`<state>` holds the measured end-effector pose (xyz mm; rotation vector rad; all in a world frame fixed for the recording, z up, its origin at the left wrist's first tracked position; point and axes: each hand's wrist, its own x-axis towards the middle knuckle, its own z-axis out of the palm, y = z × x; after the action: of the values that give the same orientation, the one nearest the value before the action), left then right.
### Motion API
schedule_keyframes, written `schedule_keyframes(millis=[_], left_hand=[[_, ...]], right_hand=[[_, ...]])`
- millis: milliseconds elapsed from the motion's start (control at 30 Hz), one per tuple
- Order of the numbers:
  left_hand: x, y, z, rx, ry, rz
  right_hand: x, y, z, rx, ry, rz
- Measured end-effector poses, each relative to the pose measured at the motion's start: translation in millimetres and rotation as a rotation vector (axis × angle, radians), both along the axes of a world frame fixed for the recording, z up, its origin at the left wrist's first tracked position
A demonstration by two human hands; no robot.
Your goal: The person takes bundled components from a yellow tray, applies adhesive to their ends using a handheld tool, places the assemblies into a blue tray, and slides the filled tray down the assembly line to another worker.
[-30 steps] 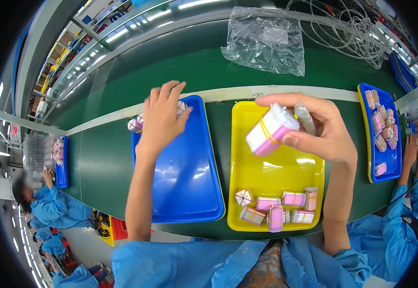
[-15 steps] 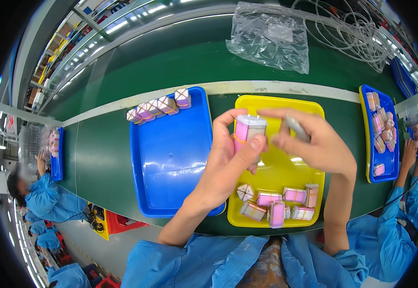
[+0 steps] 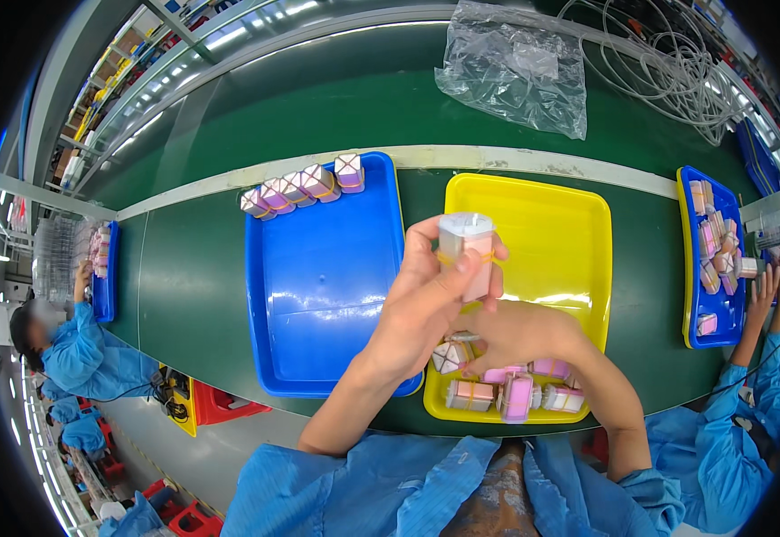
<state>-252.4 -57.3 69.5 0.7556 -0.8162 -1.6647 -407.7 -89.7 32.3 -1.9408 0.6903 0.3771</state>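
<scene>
My left hand (image 3: 421, 300) is closed around a small pink-and-white block-shaped pack (image 3: 469, 255) with a yellow band, its pale capped end up, above the yellow tray (image 3: 551, 233). My right hand (image 3: 524, 331) reaches down over the tray's near part, fingers curled and partly hidden. A thin greyish piece (image 3: 463, 337) shows at its fingertips, too little to name. Right under them lies a pack with a crossed white end (image 3: 450, 357). Several banded pink-and-white packs (image 3: 517, 396) lie beside it in the tray.
A blue tray (image 3: 318, 304) at left holds a row of several packs (image 3: 291, 190) along its far edge. Behind the pale ledge lie a clear plastic bag (image 3: 515, 72) and coiled cable (image 3: 668, 72). Co-workers sit at both sides, with another blue tray (image 3: 712, 336) at right.
My right hand has swung down from beside the held pack to the packs in the yellow tray. The pack in my left hand has turned. The grey object in my right fingers is now mostly hidden.
</scene>
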Motion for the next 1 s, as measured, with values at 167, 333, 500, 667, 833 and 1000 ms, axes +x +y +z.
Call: schedule_keyframes(millis=[167,333,500,667,833,1000], left_hand=[[2.4,-0.6,-5.6,0.048,0.226,-0.071],[3.4,0.0,-10.7,-0.024,0.152,-0.127],[2.0,-0.9,-5.5,0.111,0.4,-0.113],[6.7,-4.1,-27.4,-0.082,0.61,-0.31],[3.7,-4.4,-6.5,0.039,0.526,-0.291],[4.1,-2.0,-3.7,-0.109,0.261,-0.236]], right_hand=[[-5.7,-15.1,-14.7,0.069,-0.155,0.035],[-6.3,-18.7,-4.9,0.155,-0.052,0.009],[-4.8,-22.2,-5.5,0.184,-0.023,0.05],[-4.6,-19.6,-6.8,0.219,-0.077,-0.011],[-6.0,-19.9,-6.1,0.231,-0.068,-0.011],[-4.6,-19.9,-2.6,0.266,-0.033,0.001]])
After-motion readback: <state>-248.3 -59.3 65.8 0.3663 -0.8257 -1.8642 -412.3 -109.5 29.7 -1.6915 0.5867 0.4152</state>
